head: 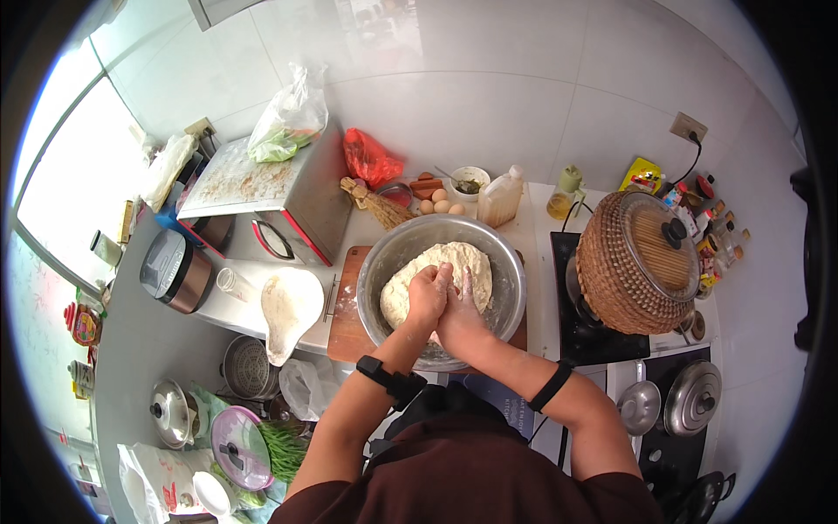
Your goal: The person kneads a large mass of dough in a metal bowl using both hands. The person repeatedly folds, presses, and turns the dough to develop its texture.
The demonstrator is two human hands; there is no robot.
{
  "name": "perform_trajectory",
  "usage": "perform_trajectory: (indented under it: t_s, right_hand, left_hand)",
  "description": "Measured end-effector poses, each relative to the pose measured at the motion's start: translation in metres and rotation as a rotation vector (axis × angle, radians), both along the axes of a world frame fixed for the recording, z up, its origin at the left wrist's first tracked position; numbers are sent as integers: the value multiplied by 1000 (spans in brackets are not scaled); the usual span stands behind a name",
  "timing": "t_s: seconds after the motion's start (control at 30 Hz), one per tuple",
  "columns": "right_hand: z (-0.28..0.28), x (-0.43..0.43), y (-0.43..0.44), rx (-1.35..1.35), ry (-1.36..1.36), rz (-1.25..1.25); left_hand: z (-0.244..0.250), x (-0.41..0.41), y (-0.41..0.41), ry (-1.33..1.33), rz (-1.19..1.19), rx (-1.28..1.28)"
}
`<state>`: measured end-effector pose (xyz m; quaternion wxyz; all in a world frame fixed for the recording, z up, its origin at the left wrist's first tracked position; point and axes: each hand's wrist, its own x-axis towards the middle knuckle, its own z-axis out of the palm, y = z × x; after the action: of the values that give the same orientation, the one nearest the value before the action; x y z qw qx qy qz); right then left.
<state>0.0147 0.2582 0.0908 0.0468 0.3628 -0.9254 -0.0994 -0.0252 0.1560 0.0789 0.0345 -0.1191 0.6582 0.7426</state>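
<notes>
A large lump of pale dough point(409, 278) lies in a wide stainless steel bowl point(509, 268). The bowl stands on a wooden cutting board point(347, 321). My left hand point(429, 295) is over the dough, its fingers curled and pressed against my other hand. My right hand point(461, 318) meets it from the right, palm turned inwards, with some fingers extended. Both hands carry traces of flour or dough. Whether a bit of dough is between the palms is hidden.
Behind the bowl are eggs point(442, 206), a straw brush point(380, 204) and a plastic jug point(501, 196). A woven lidded steamer point(605, 275) stands on a black cooktop point(569, 334) at the right. Left are a floury plastic scoop point(291, 301) and a glass jar point(232, 285).
</notes>
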Motion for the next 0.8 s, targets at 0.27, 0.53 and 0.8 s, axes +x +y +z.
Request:
perform_trajectory:
  t_s: [0.27, 0.53, 0.8]
  right_hand:
    - [1, -1, -2, 232, -58, 7]
    - [-1, -2, -1, 188, 97, 45]
    - [-3, -2, -2, 303, 99, 76]
  left_hand:
    - [0, 5, 6, 11, 25, -68]
    - [8, 5, 7, 131, 73, -452]
    - [-18, -23, -12, -125, 14, -270]
